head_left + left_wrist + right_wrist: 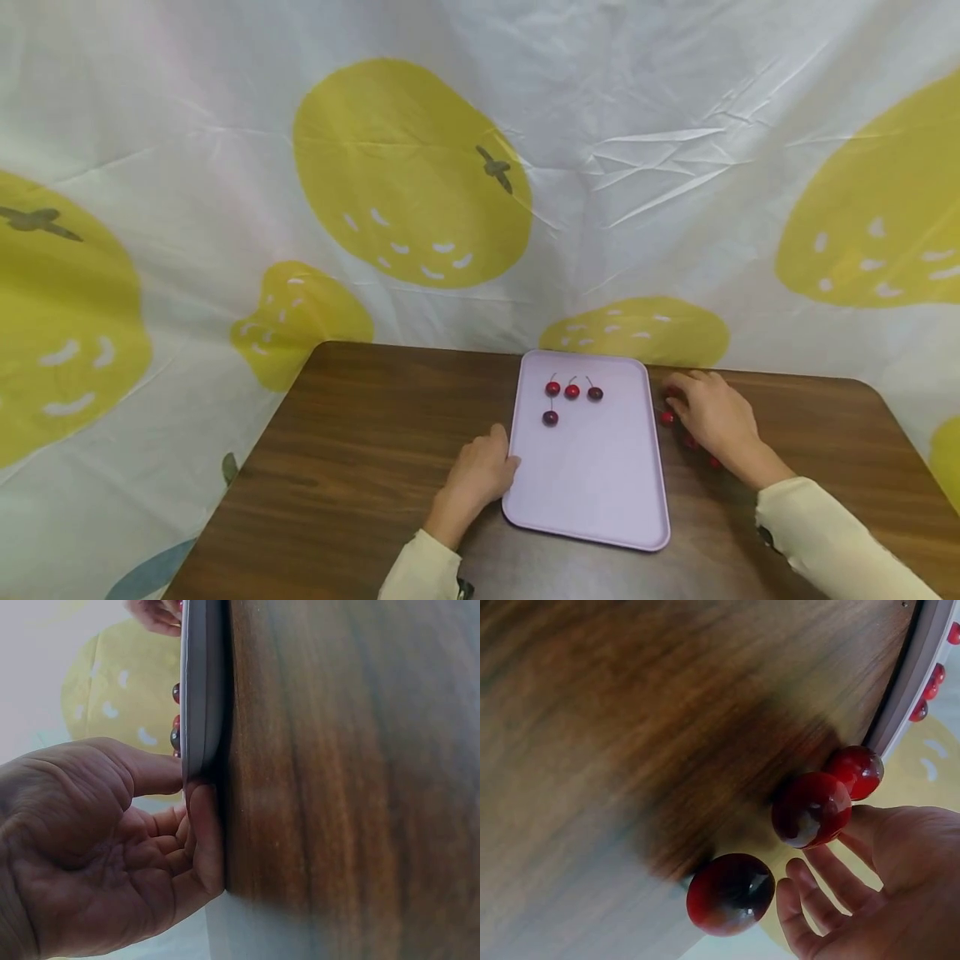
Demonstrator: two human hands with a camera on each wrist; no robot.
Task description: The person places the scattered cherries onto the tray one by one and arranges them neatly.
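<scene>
Two pale sleeves (pixel 423 567) are lying nearest the head camera, and beyond them both your hands are showing. Your left hand (pixel 480 467) is holding the lilac tray (pixel 592 475) by its left edge. That tray is sitting with its long axis running from the near side of the brown table (pixel 360 433) toward the far edge. Four cherries (pixel 572 391) are resting toward the tray's far edge — three in a row, one nearer you below the leftmost. Just outside the tray's right edge, loose cherries (pixel 668 418) are lying under and beside your right hand (pixel 712 412), much the nearer hand, and are trailing along its inner side toward you.

From the left wrist, your thumb (pixel 154 772) is pressing the rim while a finger (pixel 206 832) is lying underneath, making a narrow pinch.

From the right wrist, three loose cherries are showing, one close by the tray's wall. Your fingers (pixel 817 896) are bending beside them — whether they're gripping one, I cannot tell.
</scene>
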